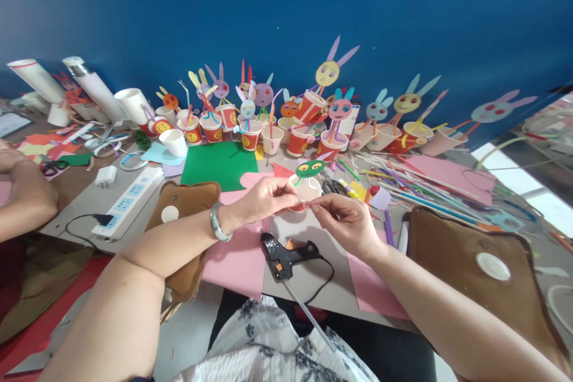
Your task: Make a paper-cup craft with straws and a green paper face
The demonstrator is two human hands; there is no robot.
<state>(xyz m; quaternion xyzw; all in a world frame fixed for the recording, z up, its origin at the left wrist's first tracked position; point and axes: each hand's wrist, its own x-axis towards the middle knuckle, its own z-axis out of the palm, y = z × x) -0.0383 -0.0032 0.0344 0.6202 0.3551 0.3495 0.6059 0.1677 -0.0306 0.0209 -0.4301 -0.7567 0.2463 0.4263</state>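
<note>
My left hand (267,198), with a bracelet at the wrist, is closed in a pinch at the near side of a paper cup (308,189). Facing it, my right hand (347,221) pinches close to the cup's lower right. Whatever lies between the fingertips is too small to name. A green paper face (310,168) with yellow eyes rises at the cup's rim. Below both hands, a black glue gun (286,255) lies on the table with its glue stick pointing toward me.
Cups with paper rabbit faces (327,73) line the blue wall. A power strip (129,203) and brown pouch (179,233) are left; another brown pouch (470,256) and colored sticks (403,185) are right. Another person's arm (27,191) rests far left.
</note>
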